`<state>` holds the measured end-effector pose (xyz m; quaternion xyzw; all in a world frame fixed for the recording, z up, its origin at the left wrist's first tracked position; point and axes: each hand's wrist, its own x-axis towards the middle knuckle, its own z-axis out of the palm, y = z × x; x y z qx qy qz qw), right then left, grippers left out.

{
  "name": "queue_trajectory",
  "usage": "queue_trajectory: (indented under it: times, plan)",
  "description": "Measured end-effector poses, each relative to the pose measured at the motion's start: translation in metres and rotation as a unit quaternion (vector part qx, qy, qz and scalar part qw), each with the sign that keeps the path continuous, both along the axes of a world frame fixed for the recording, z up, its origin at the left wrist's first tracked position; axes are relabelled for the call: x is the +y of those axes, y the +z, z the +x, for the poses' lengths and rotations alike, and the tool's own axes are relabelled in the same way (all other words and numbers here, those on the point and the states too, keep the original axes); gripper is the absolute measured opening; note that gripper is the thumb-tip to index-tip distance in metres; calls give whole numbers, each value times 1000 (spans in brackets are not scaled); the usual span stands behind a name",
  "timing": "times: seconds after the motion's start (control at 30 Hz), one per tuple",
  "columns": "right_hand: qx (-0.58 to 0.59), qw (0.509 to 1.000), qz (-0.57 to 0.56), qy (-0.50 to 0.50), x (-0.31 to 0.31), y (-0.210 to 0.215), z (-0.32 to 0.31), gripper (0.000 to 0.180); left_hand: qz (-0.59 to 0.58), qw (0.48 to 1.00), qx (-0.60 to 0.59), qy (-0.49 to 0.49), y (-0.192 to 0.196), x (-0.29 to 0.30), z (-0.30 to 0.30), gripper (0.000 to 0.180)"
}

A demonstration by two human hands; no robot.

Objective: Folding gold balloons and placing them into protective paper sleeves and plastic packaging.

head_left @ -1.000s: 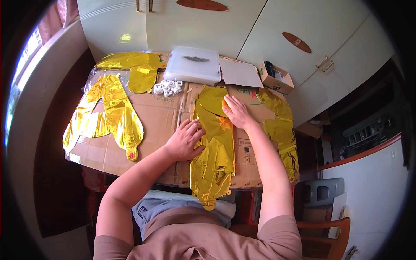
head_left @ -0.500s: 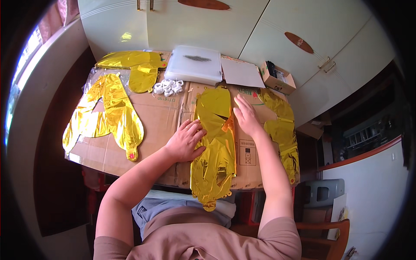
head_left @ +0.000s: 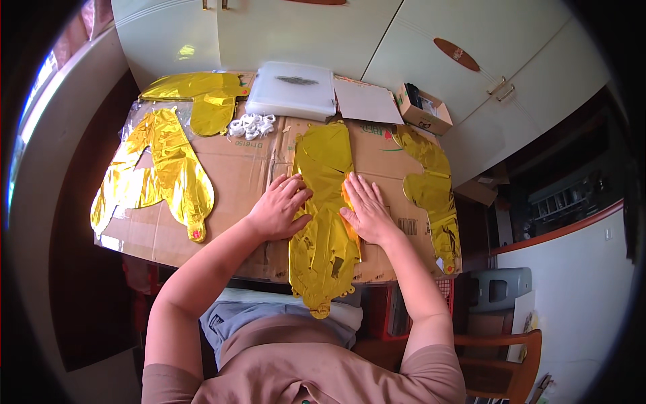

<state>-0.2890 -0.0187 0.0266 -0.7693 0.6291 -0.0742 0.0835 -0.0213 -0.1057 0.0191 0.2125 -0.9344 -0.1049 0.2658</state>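
A deflated gold foil balloon (head_left: 326,151), long and crumpled along its middle, lies lengthwise on the cardboard-covered table, its lower end hanging over the near edge. My left hand (head_left: 279,207) rests on its left edge, fingers slightly bent and thumb apart. On the opposite edge my right hand (head_left: 368,210) lies flat, fingers stretched out, over an orange-looking fold of the foil. To the left is a flat A-shaped gold balloon (head_left: 161,165). Another gold balloon (head_left: 214,116) lies behind it, and a curved one (head_left: 431,186) runs down the right side.
Along the back stand a translucent white plastic case (head_left: 291,94), a pale flat board (head_left: 367,102) and a small cardboard box (head_left: 425,111) with dark items. White coiled ribbon or string (head_left: 252,126) lies before the case. A wooden chair (head_left: 521,367) is at the lower right.
My right hand has come down and inward from beside the balloon onto its right edge, covering part of the orange fold. My left hand stays at the left edge. The view has shifted slightly.
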Motion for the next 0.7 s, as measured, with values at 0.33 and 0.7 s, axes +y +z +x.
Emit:
queue_trajectory:
  times: [0.33,0.7]
  plan:
    - [36,999,-12,4,1,-4,1,77,-1,1000,2,2,-4,-2,-1,41]
    - [19,1000,-23,2,1,-7,2,78,-30,995,68,-68,17,-33,-57,26]
